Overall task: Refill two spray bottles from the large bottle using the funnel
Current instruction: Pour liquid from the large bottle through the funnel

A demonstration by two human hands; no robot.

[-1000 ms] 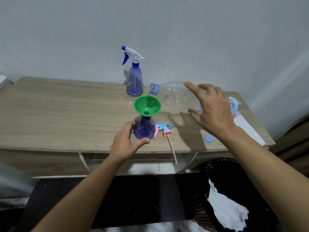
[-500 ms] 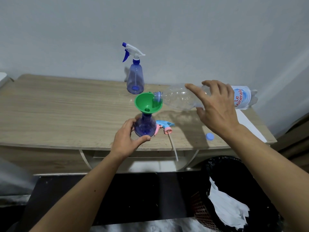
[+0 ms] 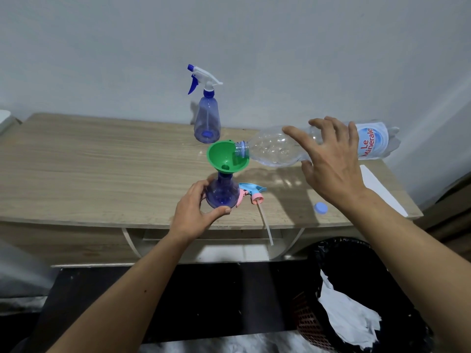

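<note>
My left hand [image 3: 194,213] grips the base of a blue open spray bottle [image 3: 221,191] near the table's front edge. A green funnel [image 3: 226,158] sits in its neck. My right hand [image 3: 328,161] holds the large clear bottle [image 3: 277,148] nearly horizontal, its open mouth resting inside the funnel rim. Its white and blue label [image 3: 370,143] points right. A second blue spray bottle [image 3: 207,121] with a white and blue trigger head stands upright by the wall. The removed pink and light blue spray head [image 3: 251,193] lies right of the held bottle, its tube hanging over the edge.
A small blue cap [image 3: 321,208] lies on the wooden table [image 3: 89,164] near the front right. A white sheet [image 3: 382,191] rests at the right end. A black bin [image 3: 362,296] with white paper stands below on the right.
My right hand swung the large bottle down and left, bringing its mouth from above the funnel into the funnel rim. My left hand kept its grip on the spray bottle.
</note>
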